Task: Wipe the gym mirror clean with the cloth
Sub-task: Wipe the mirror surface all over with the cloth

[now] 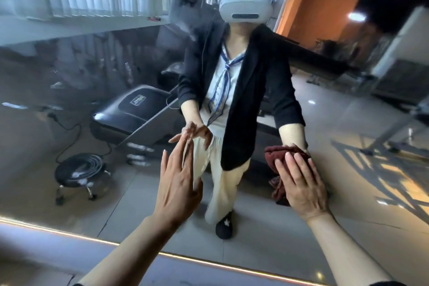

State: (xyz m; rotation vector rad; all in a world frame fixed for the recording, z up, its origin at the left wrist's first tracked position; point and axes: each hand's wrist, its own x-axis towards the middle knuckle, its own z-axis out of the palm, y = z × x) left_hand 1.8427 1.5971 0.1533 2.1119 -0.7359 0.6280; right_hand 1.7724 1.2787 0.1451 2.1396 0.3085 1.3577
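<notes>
The gym mirror (pixel 116 181) fills nearly the whole view, its lit bottom edge running across the lower part of the frame. My right hand (pixel 301 188) lies flat on a dark red cloth (pixel 278 154) and presses it against the glass at the lower right. My left hand (pixel 178 183) is open, fingers spread, with the fingertips touching the glass left of centre; it holds nothing. In the mirror I see the reflection of a person in a dark jacket, both arms reaching toward the glass.
The glass at the upper left looks hazy and smeared. Reflected in the mirror are a black padded bench (pixel 132 111), a round stool on castors (pixel 80 172), a cable on the tiled floor, window blinds and an orange wall (pixel 320 11).
</notes>
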